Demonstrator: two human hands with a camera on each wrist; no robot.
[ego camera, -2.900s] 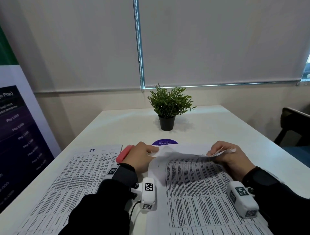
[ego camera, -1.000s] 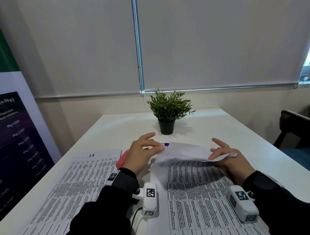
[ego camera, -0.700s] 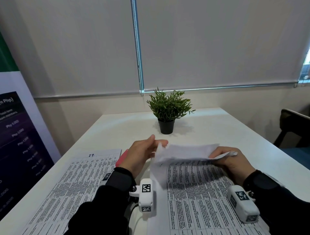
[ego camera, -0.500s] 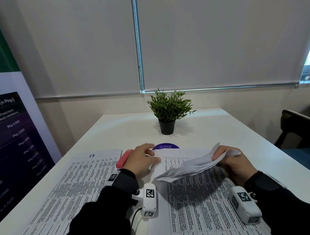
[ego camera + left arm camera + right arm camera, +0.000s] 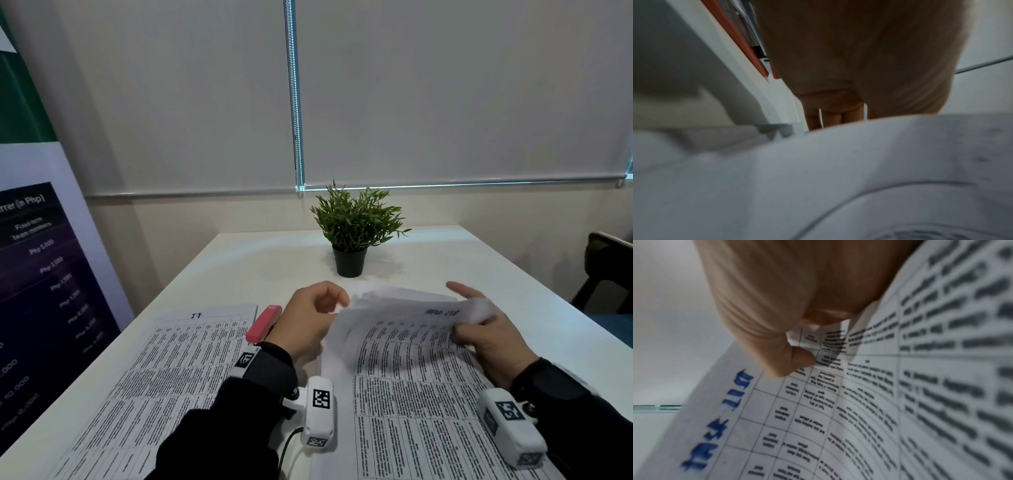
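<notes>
A stack of printed sheets lies on the white table in front of me, its far edge lifted and curled. My right hand pinches the top right corner of the upper sheets; in the right wrist view the right hand has its thumb pressed on the folded corner, beside blue handwriting. The index finger sticks out straight. My left hand, fingers curled, meets the top left corner of the lifted sheets. In the left wrist view the sheets hide most of the left hand.
A second printed sheet lies flat on the left. A red stapler sits between the two papers, just left of my left wrist. A potted plant stands mid-table. A banner stands at left, a dark chair at right.
Half a second ago my left hand lay flat on the stack while the right lifted a sheet. Now the left hand has risen to the top left corner and several sheets are raised.
</notes>
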